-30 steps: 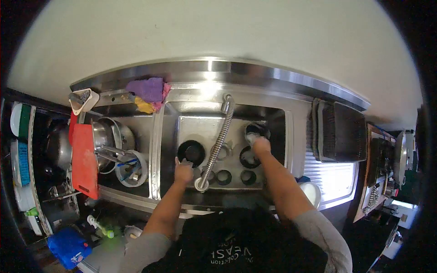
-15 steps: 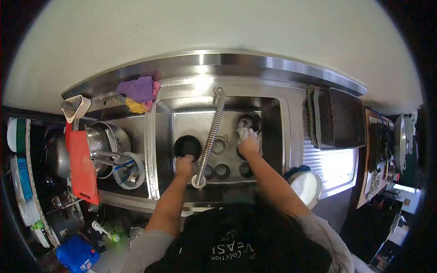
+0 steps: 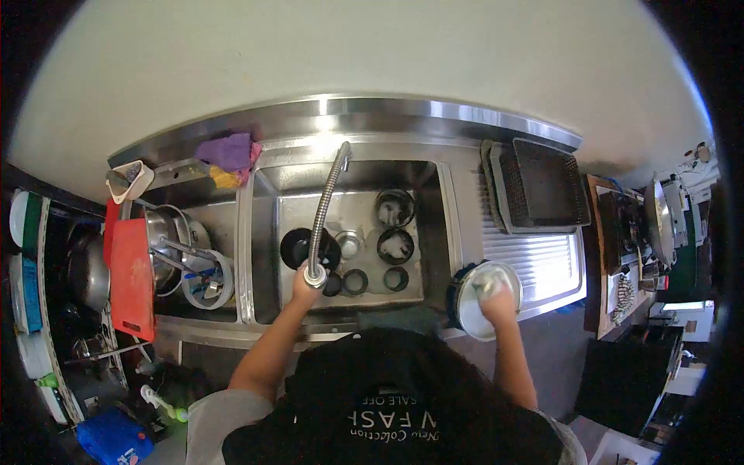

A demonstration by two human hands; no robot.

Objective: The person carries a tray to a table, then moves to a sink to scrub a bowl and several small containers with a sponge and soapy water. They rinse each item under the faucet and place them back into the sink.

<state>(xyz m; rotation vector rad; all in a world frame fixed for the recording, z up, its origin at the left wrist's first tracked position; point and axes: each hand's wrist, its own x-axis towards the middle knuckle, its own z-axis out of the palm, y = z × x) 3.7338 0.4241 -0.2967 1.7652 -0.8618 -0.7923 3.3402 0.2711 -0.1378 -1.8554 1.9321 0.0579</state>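
Observation:
My right hand [image 3: 500, 304] is over a round white tub [image 3: 471, 318] on the right side of the sink. Its fingers are closed on a pale, soapy sponge [image 3: 488, 288]; the sponge's exact shape is blurred. My left hand [image 3: 304, 291] is beside a black bowl [image 3: 294, 246] in the sink [image 3: 291, 194]. The spray tap's nozzle [image 3: 315, 276] overlaps that hand, so its fingers are mostly hidden. Two round dark dishes with foam inside, an upper one [image 3: 394, 208] and a lower one [image 3: 395, 246], stand at the sink's right. Several smaller round dishes [image 3: 355, 280] lie near the front.
Dark crates [image 3: 542, 186] stand on the ribbed drainboard [image 3: 550, 267] at right. Left of the sink are a red cutting board [image 3: 132, 279], metal pots [image 3: 167, 232] and a white bucket [image 3: 209, 280] of utensils. Purple, pink and yellow cloths [image 3: 229, 155] hang behind.
My right hand has moved from the foamy dishes in the sink to the white tub, with the sponge in it. My left hand stays by the black bowl. The view has shifted.

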